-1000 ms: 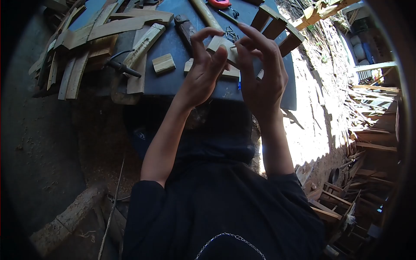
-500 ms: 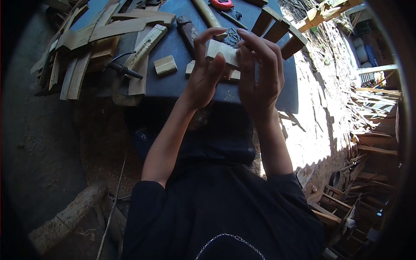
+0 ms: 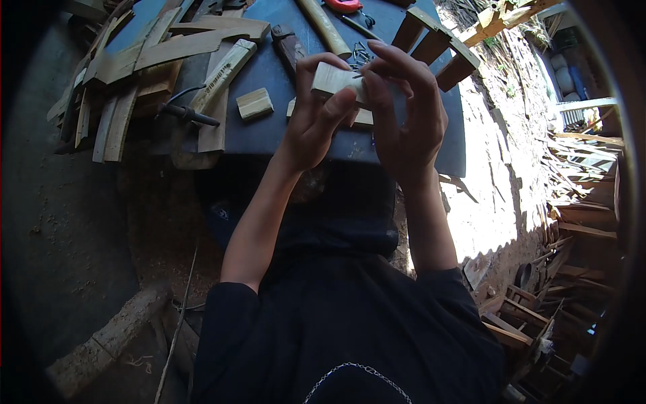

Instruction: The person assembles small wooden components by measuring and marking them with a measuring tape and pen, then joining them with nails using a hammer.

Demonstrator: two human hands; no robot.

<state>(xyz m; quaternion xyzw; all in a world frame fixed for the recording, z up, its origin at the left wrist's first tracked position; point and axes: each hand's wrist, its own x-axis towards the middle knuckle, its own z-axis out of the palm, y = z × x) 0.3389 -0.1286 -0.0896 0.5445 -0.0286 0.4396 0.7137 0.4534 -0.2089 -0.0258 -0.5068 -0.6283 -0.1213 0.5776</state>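
Note:
A small pale wooden block [image 3: 331, 79] is held up over the blue-grey table [image 3: 269, 138]. My left hand [image 3: 315, 121] is closed round its left end, thumb on the near face. My right hand [image 3: 407, 118] is at the block's right end with fingers curled; a small dark nail-like piece [image 3: 358, 76] shows at its thumb and fingertips. Beyond the hands lie loose nails [image 3: 361, 52]. Another small block [image 3: 254, 104] rests to the left, and a pale wooden piece [image 3: 363, 118] lies partly hidden beneath the hands.
Wood strips [image 3: 155, 57] pile up at the table's left, beside a clamp [image 3: 192, 114]. A hammer [image 3: 323, 27] and a red tool [image 3: 344, 5] lie at the back. A slotted wooden piece [image 3: 434, 50] stands at the right, near the table's edge.
The block has shifted slightly left and tilted in my left hand. My right thumb and fingertips have come together, and the small nail-like piece now shows between them.

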